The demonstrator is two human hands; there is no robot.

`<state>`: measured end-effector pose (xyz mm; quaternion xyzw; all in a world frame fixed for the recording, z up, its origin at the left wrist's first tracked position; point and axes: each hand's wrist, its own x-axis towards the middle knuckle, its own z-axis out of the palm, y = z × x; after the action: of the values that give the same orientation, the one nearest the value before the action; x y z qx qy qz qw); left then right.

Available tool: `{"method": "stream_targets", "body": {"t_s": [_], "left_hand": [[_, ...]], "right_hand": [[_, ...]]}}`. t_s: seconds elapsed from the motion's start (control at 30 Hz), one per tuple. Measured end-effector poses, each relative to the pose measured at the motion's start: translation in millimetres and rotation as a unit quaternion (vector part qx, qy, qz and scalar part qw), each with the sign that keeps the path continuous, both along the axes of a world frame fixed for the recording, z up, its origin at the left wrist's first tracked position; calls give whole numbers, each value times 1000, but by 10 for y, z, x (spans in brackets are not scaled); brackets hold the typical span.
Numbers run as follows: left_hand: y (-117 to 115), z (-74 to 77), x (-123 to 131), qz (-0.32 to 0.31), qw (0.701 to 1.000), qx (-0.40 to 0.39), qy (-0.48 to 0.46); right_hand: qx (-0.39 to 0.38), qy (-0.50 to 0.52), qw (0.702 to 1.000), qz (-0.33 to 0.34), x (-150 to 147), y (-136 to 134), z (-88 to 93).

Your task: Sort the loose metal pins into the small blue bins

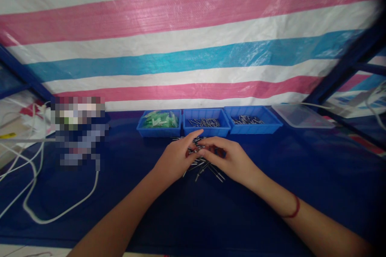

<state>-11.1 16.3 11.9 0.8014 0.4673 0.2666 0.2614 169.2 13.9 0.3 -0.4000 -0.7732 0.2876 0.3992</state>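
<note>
My left hand [176, 156] and my right hand [232, 158] meet above a loose pile of slim metal pins [208, 168] on the blue table. The right thumb and index finger are closed in a pinch, their tips close to the left thumb. On my left hand the index finger points up and away, while the thumb bends in toward the right fingertips. Something small and shiny lies between the fingertips, too small to name. The other left fingers are mostly hidden. Pins stick out under and around both hands.
Behind the pile stand three blue bins: one with green packets [139, 128], a middle one [208, 131] and a right one [256, 128], both with metal pins. A clear plastic lid [304, 116] lies right. White cables [60, 219] run across the left. A striped sheet [193, 28] hangs behind.
</note>
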Motion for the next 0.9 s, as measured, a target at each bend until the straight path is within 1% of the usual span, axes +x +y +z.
{"method": "stream_targets", "body": {"t_s": [0.07, 0.13, 0.2, 0.27, 0.37, 0.47, 0.53, 0.63, 0.73, 0.9], "left_hand": [[7, 6, -5, 1, 1000, 2, 17], [14, 7, -15, 9, 999, 6, 31], [16, 9, -27, 24, 999, 26, 41], [13, 17, -34, 38, 997, 53, 35], [-1, 36, -17, 49, 997, 55, -15], [-25, 43, 32, 66, 993, 12, -93], [-43, 35, 68, 75, 986, -15, -149], [-65, 14, 102, 74, 972, -42, -217], [-78, 6, 105, 70, 968, -53, -236], [-85, 25, 89, 73, 970, -43, -226]], "right_hand": [[-7, 2, 1000, 6, 5, 10, -15], [-26, 18, 999, -5, 17, 30, -36], [-48, 61, 996, -33, 33, 54, -50], [-71, 126, 988, -53, 44, 74, -46], [-127, 211, 968, -50, 33, 73, -9], [-185, 259, 948, -29, -11, 35, 26], [-210, 280, 937, -14, -43, 5, 31], [-234, 294, 927, 6, -72, -21, 18], [-246, 286, 926, 18, -76, -32, 22], [-226, 213, 950, 27, -78, -51, 86]]}}
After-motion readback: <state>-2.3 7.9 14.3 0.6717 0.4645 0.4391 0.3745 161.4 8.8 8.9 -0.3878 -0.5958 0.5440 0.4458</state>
